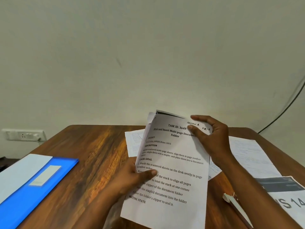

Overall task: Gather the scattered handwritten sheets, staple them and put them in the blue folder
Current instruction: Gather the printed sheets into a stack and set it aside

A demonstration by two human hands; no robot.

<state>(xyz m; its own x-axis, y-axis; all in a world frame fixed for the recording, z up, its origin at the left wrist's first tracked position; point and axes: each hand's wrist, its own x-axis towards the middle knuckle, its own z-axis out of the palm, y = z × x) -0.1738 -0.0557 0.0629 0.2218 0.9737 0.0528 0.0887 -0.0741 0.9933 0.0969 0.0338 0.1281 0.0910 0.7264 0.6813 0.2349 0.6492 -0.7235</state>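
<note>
In the lower middle of the frame we hold a small stack of white printed paper sheets (171, 164) lifted off the brown wood-grain table (92, 146), tilted with its top edge leaning away toward the pale wall (148, 47). Our left hand (133, 177) grasps the stack's left edge, thumb laid across the front page over the printed lines and the fingers hidden behind the paper. Our right hand (212, 138) grips the upper right corner, thumb and curled fingers closed around the edge near some handwritten marks. At the top the pages are fanned slightly, and a sheet with a dark band shows behind the front one.

More white sheets with faint print (247, 156) lie flat on the table behind and to the right of the held stack, one of them peeking out to the left of it in the centre of the frame. At the lower right edge lies a sheet with a dark grey block and large letters (287, 192), and just left of it a slim white object (231, 199); we cannot tell what it is.

The bright blue plastic folder (41, 184) lies flat on the table at the lower left, well apart from the stack, with a pale label on its cover and a white sheet (21, 171) over its left part. A white wall socket (24, 134) sits at the left edge, and a dark cable (287, 104) runs down the wall at the right.
</note>
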